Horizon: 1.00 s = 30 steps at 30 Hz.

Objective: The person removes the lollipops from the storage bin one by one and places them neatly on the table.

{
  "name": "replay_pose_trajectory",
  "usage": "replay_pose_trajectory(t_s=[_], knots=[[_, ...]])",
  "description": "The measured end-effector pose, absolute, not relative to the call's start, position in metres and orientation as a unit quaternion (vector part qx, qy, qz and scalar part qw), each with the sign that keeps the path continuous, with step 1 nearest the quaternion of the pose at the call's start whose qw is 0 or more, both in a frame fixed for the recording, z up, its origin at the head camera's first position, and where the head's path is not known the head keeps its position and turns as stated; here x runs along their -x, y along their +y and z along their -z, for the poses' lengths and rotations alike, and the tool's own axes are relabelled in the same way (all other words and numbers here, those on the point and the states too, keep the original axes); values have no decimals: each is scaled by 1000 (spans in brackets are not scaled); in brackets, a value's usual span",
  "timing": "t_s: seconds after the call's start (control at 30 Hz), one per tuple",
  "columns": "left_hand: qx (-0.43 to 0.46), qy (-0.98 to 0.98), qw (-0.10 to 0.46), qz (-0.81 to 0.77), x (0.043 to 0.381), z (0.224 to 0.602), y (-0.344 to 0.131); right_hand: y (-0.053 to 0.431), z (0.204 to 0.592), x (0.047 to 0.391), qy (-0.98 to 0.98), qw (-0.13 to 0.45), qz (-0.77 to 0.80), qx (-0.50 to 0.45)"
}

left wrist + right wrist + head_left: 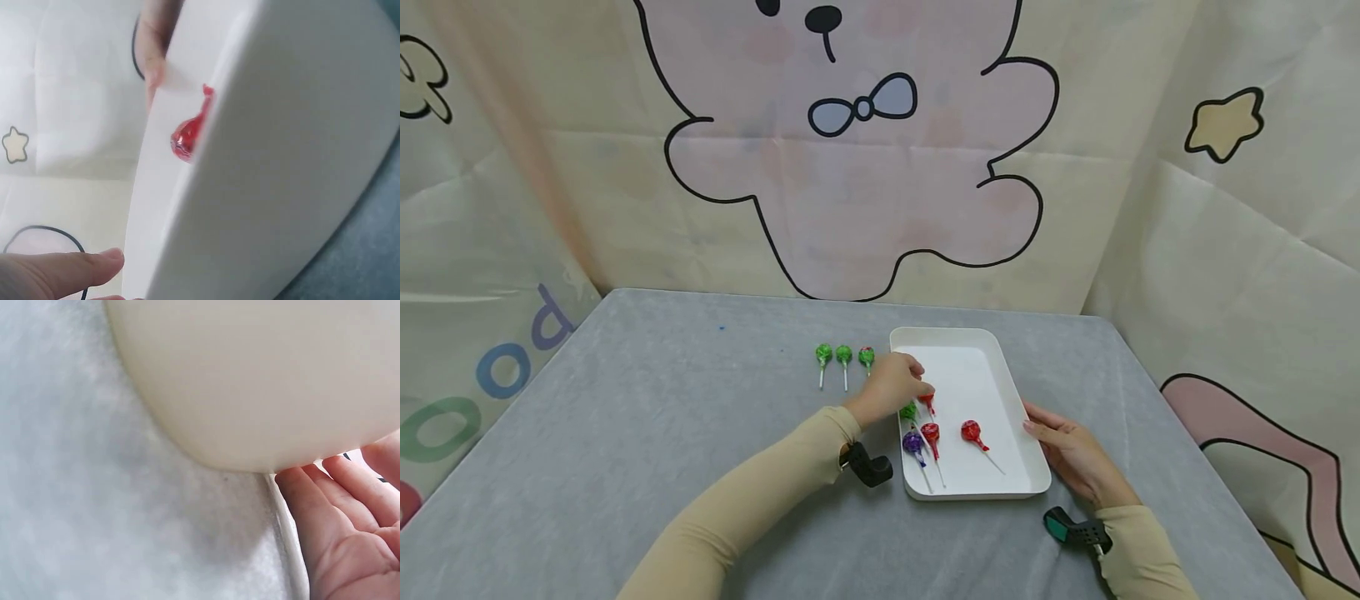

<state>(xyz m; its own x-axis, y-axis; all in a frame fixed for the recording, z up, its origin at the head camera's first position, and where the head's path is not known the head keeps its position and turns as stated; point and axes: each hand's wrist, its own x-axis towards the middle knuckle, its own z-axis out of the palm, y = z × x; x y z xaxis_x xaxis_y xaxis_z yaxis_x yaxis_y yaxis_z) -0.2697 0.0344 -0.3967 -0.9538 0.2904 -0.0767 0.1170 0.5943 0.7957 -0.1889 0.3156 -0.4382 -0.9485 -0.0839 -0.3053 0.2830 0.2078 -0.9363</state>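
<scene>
A white tray (962, 358) lies on the cloth-covered table with wrapped lollipops in it. My right hand (1078, 454) holds its right edge, thumb at the rim and fingers (312, 497) against the outer wall. Over the tray's left side reaches my left hand (891, 386), its thumb just above a red lollipop (928, 406) whose top is partly covered. No lollipop shows between thumb (94, 269) and fingers in the left wrist view. Below that hand lie a green lollipop (908, 412), a purple lollipop (913, 442) and another red lollipop (931, 434). One more red lollipop (972, 432) lies nearer the middle.
Left of the tray, three green lollipops stand in a row on the grey cloth (685, 400): a left one (823, 355), a middle one (844, 355) and a right one (867, 357) close to the left hand. A printed curtain (865, 208) hangs behind the table.
</scene>
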Motion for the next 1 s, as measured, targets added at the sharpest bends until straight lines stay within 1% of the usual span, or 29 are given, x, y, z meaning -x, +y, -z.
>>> replay_pose_trajectory(t_s=[0.17,0.3,0.5,0.8,1.0], knots=[[-144,915,70,-370,266,396,38,315,438,189,762,146,628,-66],[-161,923,58,-345,264,396,40,315,438,188,762,146,627,-68],[-173,924,46,-338,264,398,45,315,437,187,766,146,622,-69],[-169,930,32,-324,262,404,51,316,438,188,763,150,626,-62],[-172,916,29,-361,266,411,51,315,437,188,765,148,624,-67]])
